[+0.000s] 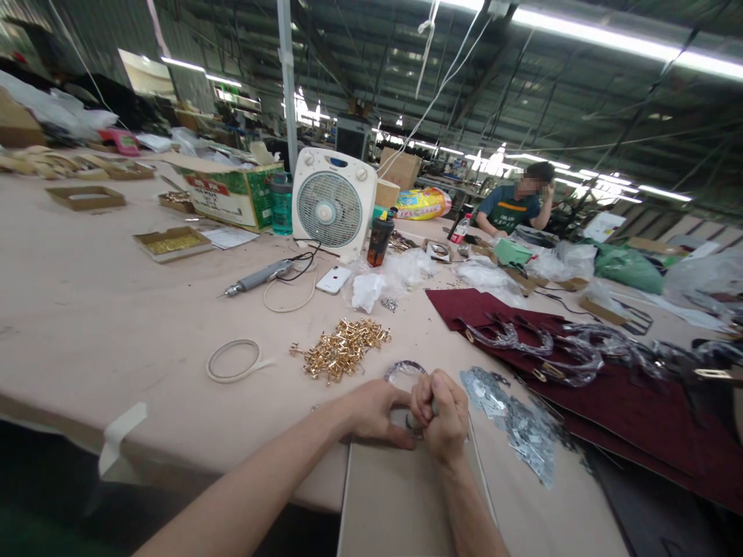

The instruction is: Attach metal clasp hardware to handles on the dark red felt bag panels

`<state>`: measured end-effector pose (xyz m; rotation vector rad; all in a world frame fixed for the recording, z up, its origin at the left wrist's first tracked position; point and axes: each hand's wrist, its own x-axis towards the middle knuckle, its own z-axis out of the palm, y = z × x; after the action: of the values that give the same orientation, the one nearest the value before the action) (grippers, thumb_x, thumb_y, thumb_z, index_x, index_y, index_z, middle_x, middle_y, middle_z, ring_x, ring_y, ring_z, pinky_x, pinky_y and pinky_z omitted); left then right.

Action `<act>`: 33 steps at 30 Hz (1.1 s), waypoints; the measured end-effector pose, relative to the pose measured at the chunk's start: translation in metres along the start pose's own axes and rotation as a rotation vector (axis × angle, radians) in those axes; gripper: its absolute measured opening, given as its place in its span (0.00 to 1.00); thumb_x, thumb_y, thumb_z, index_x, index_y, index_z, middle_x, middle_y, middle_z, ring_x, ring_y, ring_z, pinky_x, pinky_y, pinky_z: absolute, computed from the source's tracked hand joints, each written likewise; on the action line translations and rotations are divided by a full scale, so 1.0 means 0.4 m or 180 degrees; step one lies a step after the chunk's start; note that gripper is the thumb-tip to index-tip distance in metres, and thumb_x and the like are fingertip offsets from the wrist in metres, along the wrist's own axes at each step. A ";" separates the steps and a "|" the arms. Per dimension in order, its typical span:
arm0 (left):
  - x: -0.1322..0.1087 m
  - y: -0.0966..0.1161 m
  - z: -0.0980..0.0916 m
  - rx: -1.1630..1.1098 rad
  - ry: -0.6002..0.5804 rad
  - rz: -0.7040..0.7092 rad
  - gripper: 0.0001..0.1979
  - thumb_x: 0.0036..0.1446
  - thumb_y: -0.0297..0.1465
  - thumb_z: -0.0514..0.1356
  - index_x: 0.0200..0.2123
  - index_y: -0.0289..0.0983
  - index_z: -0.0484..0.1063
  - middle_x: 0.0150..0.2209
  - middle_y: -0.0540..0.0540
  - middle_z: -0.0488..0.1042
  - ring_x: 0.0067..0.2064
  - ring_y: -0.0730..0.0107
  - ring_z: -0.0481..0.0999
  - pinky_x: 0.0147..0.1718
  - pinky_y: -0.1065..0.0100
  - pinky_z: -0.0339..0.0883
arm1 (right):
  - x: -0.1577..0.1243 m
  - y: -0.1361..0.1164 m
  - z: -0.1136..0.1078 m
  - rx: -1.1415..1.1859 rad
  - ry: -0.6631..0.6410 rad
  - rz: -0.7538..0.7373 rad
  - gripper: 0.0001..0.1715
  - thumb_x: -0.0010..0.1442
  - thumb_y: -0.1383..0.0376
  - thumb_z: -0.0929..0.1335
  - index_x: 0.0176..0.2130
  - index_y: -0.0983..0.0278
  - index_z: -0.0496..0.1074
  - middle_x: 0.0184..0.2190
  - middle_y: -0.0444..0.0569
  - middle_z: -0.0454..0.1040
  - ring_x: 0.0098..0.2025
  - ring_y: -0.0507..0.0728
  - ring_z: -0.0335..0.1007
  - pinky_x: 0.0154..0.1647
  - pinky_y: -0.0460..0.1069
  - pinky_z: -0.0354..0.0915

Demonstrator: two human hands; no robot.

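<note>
My right hand (442,410) is a fist wrapped round a short hand tool (413,422); only small greyish parts of it show between the fingers. Close against it, my left hand (380,414) curves its thumb and fingers around the same spot, and what they grip is mostly hidden. Just beyond both hands lies a loop of plastic-wrapped strap (406,367). Under my forearms is a pale board (395,495) at the table's near edge. Small gold metal fittings (342,350) are heaped left of the hands, and flat silver metal plates (516,422) are piled to the right.
Dark red panels (615,402) with plastic-wrapped handles (557,360) cover the right side. A tape roll (233,360), an electric screwdriver (261,276), a phone (333,279) and a fan (332,203) stand or lie further left and back. A co-worker (519,203) sits across the table.
</note>
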<state>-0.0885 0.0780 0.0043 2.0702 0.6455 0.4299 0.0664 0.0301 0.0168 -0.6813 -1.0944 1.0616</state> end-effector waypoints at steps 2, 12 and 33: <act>-0.001 0.007 -0.004 0.0004 -0.0047 0.0004 0.23 0.50 0.41 0.73 0.50 0.44 0.82 0.43 0.54 0.84 0.44 0.63 0.80 0.43 0.72 0.68 | -0.011 -0.013 -0.005 0.0015 0.0103 -0.0170 0.24 0.73 0.57 0.65 0.25 0.62 0.62 0.16 0.37 0.56 0.15 0.47 0.50 0.15 0.43 0.47; 0.005 -0.006 -0.006 -0.0039 -0.0197 -0.0033 0.32 0.53 0.34 0.66 0.62 0.43 0.75 0.52 0.51 0.82 0.50 0.58 0.80 0.51 0.69 0.69 | -0.126 -0.021 0.000 -0.0056 0.0594 -0.0917 0.22 0.73 0.62 0.62 0.27 0.61 0.66 0.17 0.38 0.55 0.19 0.51 0.52 0.21 0.46 0.51; 0.029 -0.010 0.000 -0.0145 -0.0276 -0.0281 0.21 0.52 0.36 0.64 0.49 0.41 0.83 0.38 0.54 0.83 0.42 0.62 0.79 0.42 0.71 0.69 | -0.161 0.053 -0.004 -0.1442 -0.0028 -0.1730 0.18 0.71 0.65 0.60 0.28 0.60 0.64 0.20 0.42 0.61 0.22 0.54 0.59 0.26 0.51 0.54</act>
<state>-0.0803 0.0868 0.0017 1.9973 0.6666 0.3000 0.0554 -0.0214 -0.0257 -0.6749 -1.4417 0.3516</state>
